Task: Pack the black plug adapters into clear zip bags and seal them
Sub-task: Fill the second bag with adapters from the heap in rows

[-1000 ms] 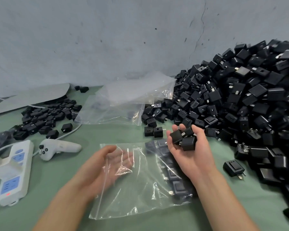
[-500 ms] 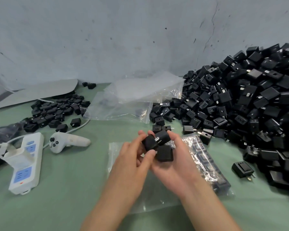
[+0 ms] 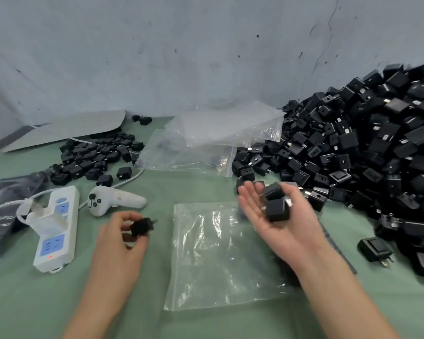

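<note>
So the left hand (image 3: 123, 238) is pinching 1 black adapter (image 3: 141, 226) between thumb and fingertips, prongs poking out to the right. The right hand (image 3: 277, 221) is palm-up with relaxed fingers, cradling 2 more adapters (image 3: 274, 205) rather than gripping them. The zip bag (image 3: 218, 260) lies flat on the green counter (image 3: 230, 321) between the 2 hands. I honestly can't tell if its mouth is open.

My take on doing this bit well: the bag won't load while it's lying flat like that, so I'd lift the top lip with spare fingers of the left hand and slide that 1 adapter in first. Keep the right palm level meanwhile, since those 2 are only resting there and would probably roll off. Lay them flat, prongs all facing the same way, so nothing pokes the film and the zip has room to close.

The big pile (image 3: 365, 155) sits just right of the right hand. The power strip (image 3: 56, 228) and white controller (image 3: 113, 200) are off to the left.
</note>
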Tool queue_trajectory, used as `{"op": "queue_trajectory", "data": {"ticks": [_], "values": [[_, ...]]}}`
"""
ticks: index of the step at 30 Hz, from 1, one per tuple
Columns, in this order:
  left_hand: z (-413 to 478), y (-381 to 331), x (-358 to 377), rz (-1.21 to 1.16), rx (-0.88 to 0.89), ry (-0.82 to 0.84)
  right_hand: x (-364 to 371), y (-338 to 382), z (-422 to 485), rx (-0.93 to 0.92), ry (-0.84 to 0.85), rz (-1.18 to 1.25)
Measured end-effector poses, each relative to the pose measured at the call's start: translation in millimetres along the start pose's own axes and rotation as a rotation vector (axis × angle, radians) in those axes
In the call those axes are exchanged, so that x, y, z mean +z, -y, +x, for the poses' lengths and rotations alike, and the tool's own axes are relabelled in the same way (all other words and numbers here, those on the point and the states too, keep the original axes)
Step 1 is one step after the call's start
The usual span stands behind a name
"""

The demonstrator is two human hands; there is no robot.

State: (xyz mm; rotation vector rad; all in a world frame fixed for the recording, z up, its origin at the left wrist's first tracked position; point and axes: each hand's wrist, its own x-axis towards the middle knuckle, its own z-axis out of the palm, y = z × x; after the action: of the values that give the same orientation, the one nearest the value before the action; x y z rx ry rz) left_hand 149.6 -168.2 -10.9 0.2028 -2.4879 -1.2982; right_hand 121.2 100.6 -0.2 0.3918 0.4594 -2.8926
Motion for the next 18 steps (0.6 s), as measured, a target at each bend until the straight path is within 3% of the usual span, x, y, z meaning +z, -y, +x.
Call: {"op": "queue_trajectory", "data": {"ticks": [3,13,16,18], "values": [[-7.6,13.7,4.3,0.159,0.025,0.082,-4.8,15.1,1.6,-0.089,-0.039,0.025],[-23.3,10.4,19.2,0.151,0.250,0.338,-14.4,20.2,8.6,-0.153,-0.108,0.056],[-21.4,12.4,9.4,0.094,0.158,0.342,-15.7,24.7,10.3,-0.165,-0.110,0.061],[-16.7,9.0,9.5,-0.157,-0.040,0.276,-16.5,27.2,10.4,-0.173,-0.111,0.062]]}}
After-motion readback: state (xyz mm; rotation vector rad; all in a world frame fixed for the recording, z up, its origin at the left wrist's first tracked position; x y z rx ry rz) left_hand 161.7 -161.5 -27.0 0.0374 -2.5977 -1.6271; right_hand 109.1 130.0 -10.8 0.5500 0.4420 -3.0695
